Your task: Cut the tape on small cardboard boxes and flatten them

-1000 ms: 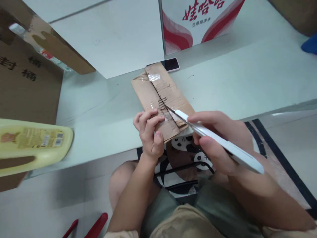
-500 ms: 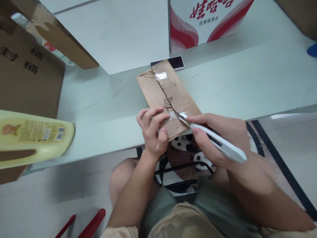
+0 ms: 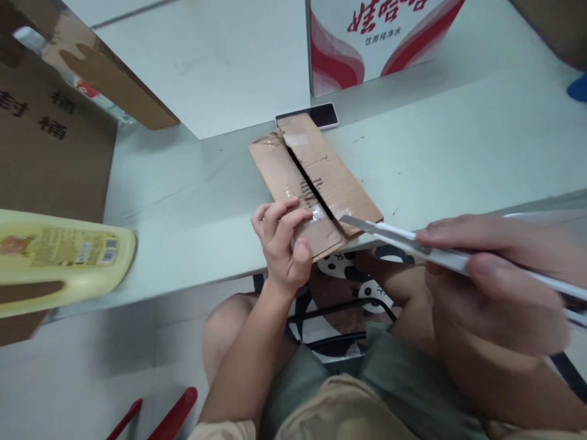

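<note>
A flat cardboard box (image 3: pixel 337 177) lies on the table at its front edge, with a dark open slit running along its top between two flaps. Clear tape (image 3: pixel 316 212) clings to the top near my fingers. My left hand (image 3: pixel 287 241) is closed on the near left part of the box, fingers bent over the top and thumb at the near edge. In my right hand (image 3: pixel 495 275) is a white utility knife (image 3: pixel 447 258), gripped with its blade out. The blade tip is over the near right corner of the box; whether it touches I cannot tell.
A phone (image 3: pixel 323 115) lies behind the box, partly covered by it. White boxes (image 3: pixel 252 61) stand at the back, one with red lettering (image 3: pixel 387 43). At left are a yellow bottle (image 3: pixel 68 253), a clear bottle (image 3: pixel 98 98) and a large carton (image 3: pixel 68 165).
My right hand has pulled the utility knife back to the right, away from the slit. The slit has widened into a dark gap. My left hand has stayed on the box.
</note>
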A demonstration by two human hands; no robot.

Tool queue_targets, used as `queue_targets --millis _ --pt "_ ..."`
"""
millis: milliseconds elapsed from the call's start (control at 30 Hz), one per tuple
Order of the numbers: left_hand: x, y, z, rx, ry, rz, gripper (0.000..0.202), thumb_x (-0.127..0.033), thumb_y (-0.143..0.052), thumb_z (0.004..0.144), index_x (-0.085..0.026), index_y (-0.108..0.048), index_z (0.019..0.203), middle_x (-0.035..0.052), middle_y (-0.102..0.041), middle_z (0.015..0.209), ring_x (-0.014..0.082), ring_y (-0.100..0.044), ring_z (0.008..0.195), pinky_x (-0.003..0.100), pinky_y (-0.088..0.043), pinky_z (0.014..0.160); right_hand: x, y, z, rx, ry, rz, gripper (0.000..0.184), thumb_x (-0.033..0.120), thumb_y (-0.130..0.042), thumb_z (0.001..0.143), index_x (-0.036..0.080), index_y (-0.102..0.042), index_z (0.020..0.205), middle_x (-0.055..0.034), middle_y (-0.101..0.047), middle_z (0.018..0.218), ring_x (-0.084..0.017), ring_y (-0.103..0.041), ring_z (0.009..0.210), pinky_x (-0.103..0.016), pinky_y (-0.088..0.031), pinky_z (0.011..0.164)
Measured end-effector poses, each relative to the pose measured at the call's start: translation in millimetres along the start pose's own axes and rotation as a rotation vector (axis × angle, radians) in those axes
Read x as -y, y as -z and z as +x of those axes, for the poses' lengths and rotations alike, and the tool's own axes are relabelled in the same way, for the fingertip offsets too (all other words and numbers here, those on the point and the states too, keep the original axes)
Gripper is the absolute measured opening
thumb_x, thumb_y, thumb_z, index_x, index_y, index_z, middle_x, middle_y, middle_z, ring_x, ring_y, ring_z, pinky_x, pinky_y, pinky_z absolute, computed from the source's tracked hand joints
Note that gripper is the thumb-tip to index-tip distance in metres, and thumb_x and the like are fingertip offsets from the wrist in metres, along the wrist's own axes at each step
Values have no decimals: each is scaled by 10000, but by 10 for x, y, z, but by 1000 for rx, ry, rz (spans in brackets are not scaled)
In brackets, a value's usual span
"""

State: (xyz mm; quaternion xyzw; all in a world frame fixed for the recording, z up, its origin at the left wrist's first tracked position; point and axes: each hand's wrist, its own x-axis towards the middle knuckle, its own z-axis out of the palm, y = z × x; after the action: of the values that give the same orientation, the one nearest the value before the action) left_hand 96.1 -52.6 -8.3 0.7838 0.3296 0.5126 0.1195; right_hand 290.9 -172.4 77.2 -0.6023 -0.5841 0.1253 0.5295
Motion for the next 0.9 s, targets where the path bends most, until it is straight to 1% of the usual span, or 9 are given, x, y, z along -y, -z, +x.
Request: queue_targets --millis 133,200,300,400,467,533,700,800,900 --pt "-15 6 -18 14 34 13 398 -467 -371 1030 -245 -693 1101 90 -707 1242 276 -621 1186 472 -406 1097 -163 -219 81 -369 -120 114 446 613 -468 1034 265 -738 1103 -41 -751 773 -211 -727 608 -324 -521 475" --pt "-34 -1 -33 -3 46 0 444 -529 -375 1020 -237 -691 1125 112 -681 1292 293 -603 1228 486 -408 1112 -348 -328 179 -397 -85 18 495 675 -467 1011 250 -700 1110 -45 -757 778 -229 -744 629 -354 -562 551" --pt "-65 -7 -29 -33 -24 22 449 -570 -504 957 -205 -682 1148 150 -654 1343 336 -563 1316 521 -393 1163 -675 -383 290 -107 -199 -322 415 540 -659 932 237 -669 1215 -102 -797 1010 -304 -781 869 -445 -608 760" --pt "-85 14 15 14 -133 24 346 -389 -610 906 -194 -675 1184 129 -708 1255 319 -603 1297 491 -443 1149 -939 -387 300 222 -374 -569 674 420 -700 853 182 -535 1461 -200 -722 1313 -416 -721 1112 -548 -575 894" --pt "-91 40 48 49 -156 20 331 -324 -585 908 -193 -695 1191 111 -730 1175 298 -627 1240 455 -478 1109 -1049 -407 278 351 -428 -659 785 412 -684 839 113 -461 1529 -254 -682 1350 -462 -668 1190 -582 -539 950" --pt "-94 63 69 61 -146 39 344 -331 -547 923 -192 -726 1181 114 -722 1142 300 -612 1213 456 -475 1100 -1107 -439 266 413 -423 -686 839 432 -680 828 77 -433 1546 -276 -664 1351 -480 -616 1253 -596 -505 1002" --pt "-54 93 67 72 -142 56 362 -348 -520 932 -219 -762 1168 112 -700 1128 303 -605 1173 484 -476 1084 -1107 -472 317 458 -475 -713 919 484 -696 823 110 -362 1593 -273 -568 1497 -509 -437 1457 -659 -413 1113" --pt "90 135 59 33 -133 42 373 -401 -499 962 -226 -767 1154 109 -692 1139 305 -614 1180 494 -482 1086 -1089 -454 352 485 -547 -752 927 518 -667 868 97 -317 1616 -290 -531 1539 -527 -335 1530 -699 -361 1152" --pt "325 225 59 -49 -30 -3 378 -445 -496 996 -228 -767 1146 102 -675 1186 299 -614 1215 495 -454 1135 -1085 -436 355 499 -589 -796 903 549 -648 894 107 -342 1619 -315 -438 1605 -554 -278 1554 -728 -320 1169"
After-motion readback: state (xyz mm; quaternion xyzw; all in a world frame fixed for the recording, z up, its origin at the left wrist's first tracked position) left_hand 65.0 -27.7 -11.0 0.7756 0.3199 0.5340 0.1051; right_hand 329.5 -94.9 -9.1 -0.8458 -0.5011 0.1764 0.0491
